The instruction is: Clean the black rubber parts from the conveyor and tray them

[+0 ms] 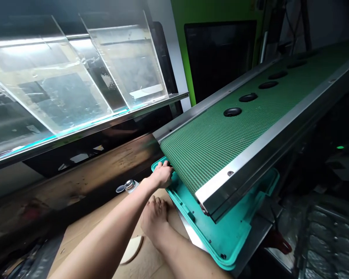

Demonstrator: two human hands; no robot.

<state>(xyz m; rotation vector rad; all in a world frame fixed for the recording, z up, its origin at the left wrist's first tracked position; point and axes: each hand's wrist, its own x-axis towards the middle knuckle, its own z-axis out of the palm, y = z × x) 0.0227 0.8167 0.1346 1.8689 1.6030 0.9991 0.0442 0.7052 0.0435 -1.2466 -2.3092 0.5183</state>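
Note:
My left hand reaches to the near left corner of a teal plastic tray, just below the end of a green conveyor belt. Its fingers are curled, and whatever they hold is hidden. Closer to me, my right hand is above a cardboard sheet, its fingers bent downward and closed; I cannot make out anything in them. Beside my left wrist stands a small bottle with a flipped-up metal lid. A pale round disc lies on the cardboard, partly covered by my left forearm.
Several black round parts sit in a row on the belt. A metal side rail edges the conveyor. Clear panels of a lit machine stand at the left. Clear moulded trays and a red-handled tool are at lower right.

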